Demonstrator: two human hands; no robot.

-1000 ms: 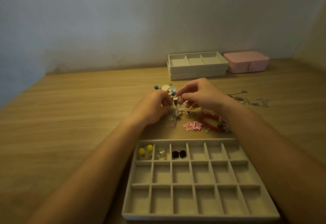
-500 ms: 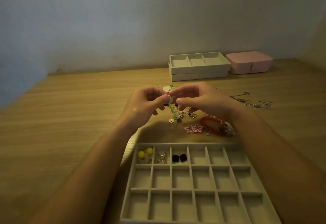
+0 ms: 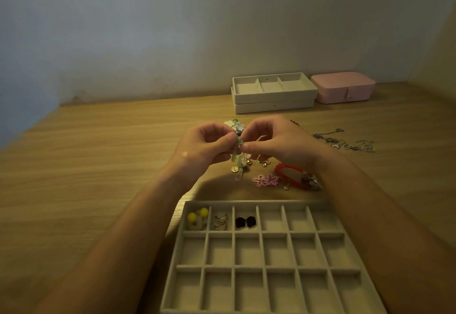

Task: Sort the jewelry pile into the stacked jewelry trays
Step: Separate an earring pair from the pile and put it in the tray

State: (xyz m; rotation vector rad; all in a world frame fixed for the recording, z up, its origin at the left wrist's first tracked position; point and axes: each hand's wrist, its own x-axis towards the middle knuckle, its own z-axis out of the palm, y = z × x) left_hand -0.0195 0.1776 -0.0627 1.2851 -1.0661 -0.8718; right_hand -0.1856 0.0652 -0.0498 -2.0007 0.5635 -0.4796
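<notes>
I read three cells of the tray (image 3: 256,203) filled, most of the pile (image 3: 266,180) on the desk (image 3: 98,165), left hand (image 3: 204,148) and right hand (image 3: 278,143) pinching one beaded piece (image 3: 238,159).

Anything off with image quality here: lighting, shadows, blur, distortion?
Head view: dim, warm light, no glare; the left hand and right hand throw a soft shadow on the table before the grid tray; the dangling jewelry piece they pinch looks soft; wide-angle stretch swells the lower corners.
</notes>
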